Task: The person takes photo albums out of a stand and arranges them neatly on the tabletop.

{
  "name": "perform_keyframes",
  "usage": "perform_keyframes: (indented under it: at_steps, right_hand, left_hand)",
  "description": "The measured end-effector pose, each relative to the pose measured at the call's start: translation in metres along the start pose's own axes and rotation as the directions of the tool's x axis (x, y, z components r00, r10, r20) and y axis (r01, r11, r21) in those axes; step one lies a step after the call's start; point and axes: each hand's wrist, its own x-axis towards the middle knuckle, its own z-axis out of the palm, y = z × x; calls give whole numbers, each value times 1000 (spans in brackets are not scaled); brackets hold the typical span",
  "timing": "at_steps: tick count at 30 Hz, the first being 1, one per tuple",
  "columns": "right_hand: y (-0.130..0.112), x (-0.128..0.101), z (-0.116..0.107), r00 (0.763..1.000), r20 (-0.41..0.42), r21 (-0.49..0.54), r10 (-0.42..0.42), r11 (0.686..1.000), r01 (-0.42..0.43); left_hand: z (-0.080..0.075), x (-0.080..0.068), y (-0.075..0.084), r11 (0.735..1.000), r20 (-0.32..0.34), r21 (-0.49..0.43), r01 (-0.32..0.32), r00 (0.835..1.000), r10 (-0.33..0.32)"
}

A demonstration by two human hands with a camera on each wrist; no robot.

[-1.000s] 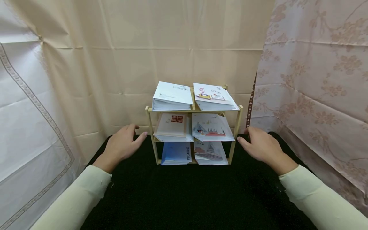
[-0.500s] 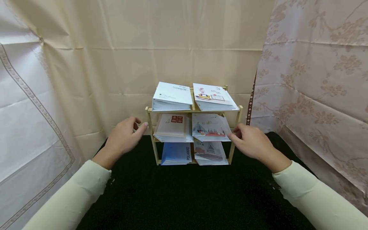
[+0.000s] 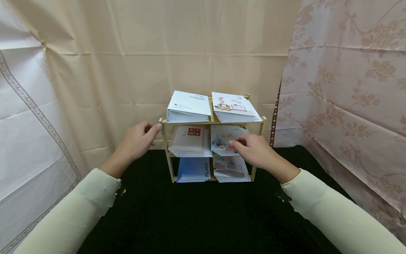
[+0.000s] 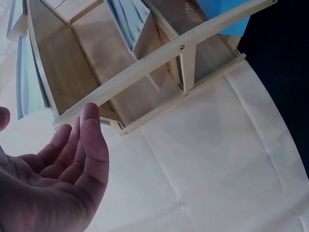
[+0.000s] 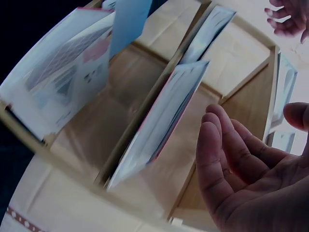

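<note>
Head view | left hand [image 3: 137, 141], fingers relaxed and holding nothing, steadies wooden shelf [image 3: 165, 141] at 9 o'clock | right hand [image 3: 252, 151], fingers loose and gripping nothing, reaches middle-tier booklet [image 3: 226, 139].

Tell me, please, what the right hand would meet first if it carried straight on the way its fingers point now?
Most likely the booklet on the right of the middle shelf of the wooden rack. The right hand reaches toward it with relaxed fingers; whether they touch it yet is unclear.
</note>
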Motion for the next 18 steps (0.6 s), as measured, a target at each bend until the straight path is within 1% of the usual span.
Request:
perform_keyframes:
  at_steps: [4, 7, 12, 14, 18]
  right_hand:
    - [-12, 4, 4, 1000, 21, 97, 20, 995, -22]
    - [-19, 9, 6, 999, 30, 169, 34, 985, -38]
    - [-31, 17, 10, 998, 25, 262, 63, 963, -67]
    - [-35, 21, 11, 996, 32, 316, 88, 944, -94]
    - [-42, 28, 14, 990, 62, 442, 129, 886, -143]
  left_hand:
    - [-3, 3, 5, 999, 19, -32, 26, 999, -26]
    - [-4, 6, 8, 995, 27, -93, 44, 999, -42]
    - [-7, 12, 12, 977, 53, -199, 76, 996, -66]
    - [-8, 13, 13, 969, 65, -232, 88, 995, -75]
    - [-9, 17, 16, 947, 85, -299, 116, 992, -94]
